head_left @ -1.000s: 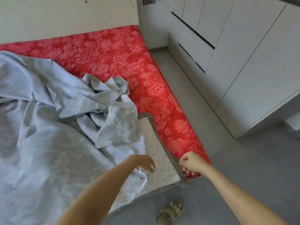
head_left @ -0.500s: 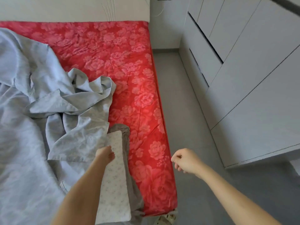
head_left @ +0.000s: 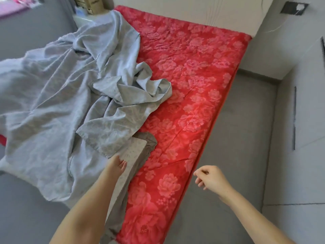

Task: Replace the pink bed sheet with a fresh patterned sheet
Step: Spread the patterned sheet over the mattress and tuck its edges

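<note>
Head view, and nearest the camera two bare forearms reach in from the bottom edge. The left hand (head_left: 117, 163) lies with straightish fingers on a white dotted pad (head_left: 134, 148), touching it, not gripping. The right hand (head_left: 210, 178) hangs over the grey floor (head_left: 237, 138) just off the bed's side edge, fingers loosely curled and holding nothing. The pad sits on a grey cloth (head_left: 119, 213) that trails down towards the foot of the bed.

Just beyond the left hand, the blue-grey sheet (head_left: 52, 103), faintly patterned, lies crumpled over the left half of the bed. One corner overlaps the pad, and the left side spills off the mattress. The pink-red floral sheet (head_left: 193, 76) is on the bed, spread flat and bare along the whole right half up to the pale headboard (head_left: 193, 9).

Far right, white wardrobe doors (head_left: 307, 103) and a dark wall plate (head_left: 293, 7). Far left, some boxes (head_left: 89, 4) at the top edge.
</note>
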Action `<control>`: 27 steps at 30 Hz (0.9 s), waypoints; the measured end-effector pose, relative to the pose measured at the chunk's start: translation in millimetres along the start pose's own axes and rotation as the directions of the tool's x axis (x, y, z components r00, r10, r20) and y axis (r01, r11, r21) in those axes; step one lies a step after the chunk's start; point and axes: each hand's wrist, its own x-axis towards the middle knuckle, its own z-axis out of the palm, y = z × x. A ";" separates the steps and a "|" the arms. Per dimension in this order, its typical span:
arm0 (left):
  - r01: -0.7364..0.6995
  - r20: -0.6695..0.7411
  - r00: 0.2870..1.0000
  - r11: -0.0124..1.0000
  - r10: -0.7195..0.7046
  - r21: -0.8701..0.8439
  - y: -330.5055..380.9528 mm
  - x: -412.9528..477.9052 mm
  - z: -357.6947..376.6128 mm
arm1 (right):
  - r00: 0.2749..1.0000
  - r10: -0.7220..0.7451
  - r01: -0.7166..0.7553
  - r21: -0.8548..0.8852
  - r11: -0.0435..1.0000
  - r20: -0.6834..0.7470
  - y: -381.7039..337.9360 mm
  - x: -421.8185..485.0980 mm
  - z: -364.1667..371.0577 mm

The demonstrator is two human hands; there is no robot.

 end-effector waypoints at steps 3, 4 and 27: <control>-0.031 -0.096 0.995 0.989 0.018 -0.142 -18.5 -4.1 -10.0 | 0.997 -0.021 0.022 -0.015 1.000 0.075 3.7 18.3 -13.8; -0.056 -0.123 0.992 0.984 0.035 -0.171 -22.9 -5.3 -12.7 | 0.996 -0.018 0.019 -0.007 1.000 0.092 4.4 24.6 -15.0; -0.397 -0.364 0.868 0.913 0.337 -0.100 87.7 91.1 14.9 | 0.747 0.317 -0.564 0.304 0.767 0.585 -149.1 301.9 220.7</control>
